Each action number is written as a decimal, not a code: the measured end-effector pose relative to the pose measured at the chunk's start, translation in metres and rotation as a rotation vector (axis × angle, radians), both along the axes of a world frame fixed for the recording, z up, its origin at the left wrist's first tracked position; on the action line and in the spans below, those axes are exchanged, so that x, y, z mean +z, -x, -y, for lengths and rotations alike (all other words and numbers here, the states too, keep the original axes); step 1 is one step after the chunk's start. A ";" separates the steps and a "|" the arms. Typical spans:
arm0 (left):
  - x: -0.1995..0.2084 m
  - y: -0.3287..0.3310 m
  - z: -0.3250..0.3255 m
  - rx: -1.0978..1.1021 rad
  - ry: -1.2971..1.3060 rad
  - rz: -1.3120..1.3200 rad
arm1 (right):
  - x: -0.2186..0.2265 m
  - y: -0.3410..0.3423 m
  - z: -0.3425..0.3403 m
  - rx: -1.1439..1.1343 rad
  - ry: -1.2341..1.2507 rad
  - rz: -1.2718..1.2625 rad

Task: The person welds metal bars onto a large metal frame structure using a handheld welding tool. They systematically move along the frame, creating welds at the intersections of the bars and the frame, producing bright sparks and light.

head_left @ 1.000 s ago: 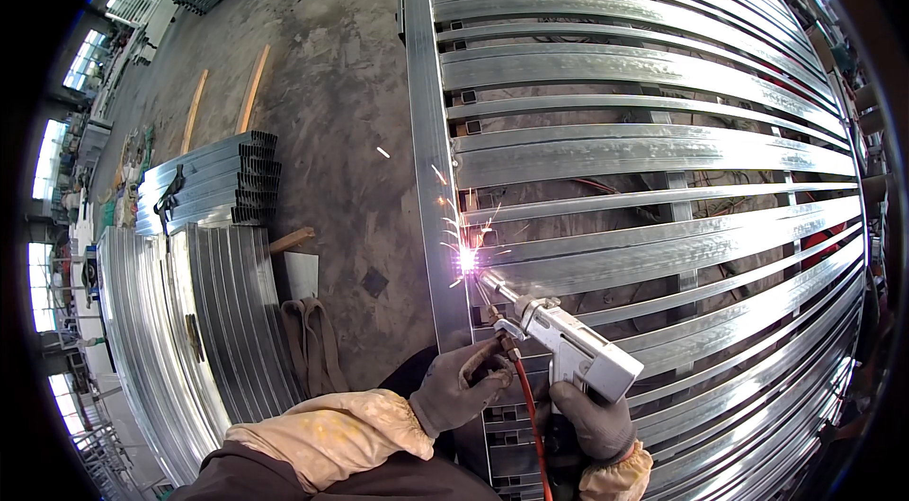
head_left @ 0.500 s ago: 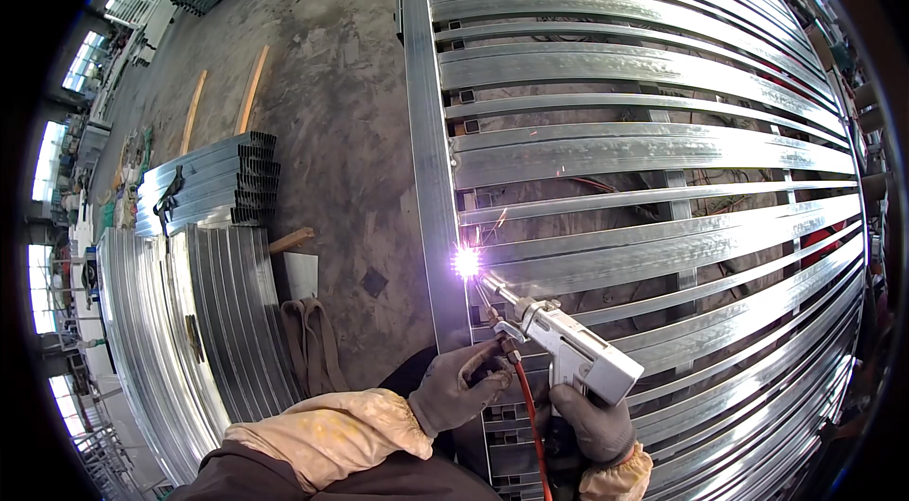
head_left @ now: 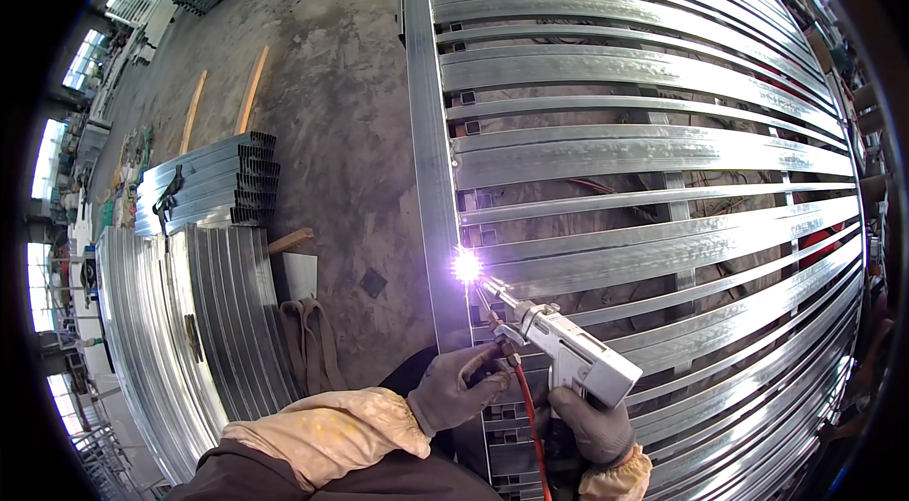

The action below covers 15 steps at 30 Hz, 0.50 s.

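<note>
My right hand (head_left: 595, 427), in a grey glove, is wrapped round the grip of a silver handheld welding gun (head_left: 585, 354). The gun's nozzle points up and left at a glaring white-violet weld spot (head_left: 465, 265). That spot sits where a flat crossbar (head_left: 568, 258) meets the long metal side rail (head_left: 431, 141); the glare hides the joint itself. My gloved left hand (head_left: 458, 389) is curled with thumb and fingertips at the fitting of a wire-feed tube (head_left: 509, 347) beneath the nozzle. A red hose (head_left: 532, 416) runs down from this fitting between my hands.
Parallel galvanized bars (head_left: 615, 146) fill the right side, with cables visible through the gaps. Stacked metal profiles (head_left: 227, 293) lie on the floor at left, beside a fabric strap (head_left: 312, 340). Two wooden strips (head_left: 252, 89) lie farther off.
The streaks of sparks above the weld spot have faded. Both hands and the gun are almost where they were; the glowing spot has shifted only very slightly.
</note>
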State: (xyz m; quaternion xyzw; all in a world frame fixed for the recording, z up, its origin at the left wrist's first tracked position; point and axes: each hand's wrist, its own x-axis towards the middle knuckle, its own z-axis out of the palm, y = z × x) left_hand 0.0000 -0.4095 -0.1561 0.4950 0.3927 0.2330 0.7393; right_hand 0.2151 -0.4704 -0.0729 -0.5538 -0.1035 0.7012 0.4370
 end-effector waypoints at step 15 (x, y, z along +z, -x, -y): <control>0.001 0.000 0.001 -0.021 -0.016 -0.016 | 0.003 -0.001 0.003 0.035 0.006 0.039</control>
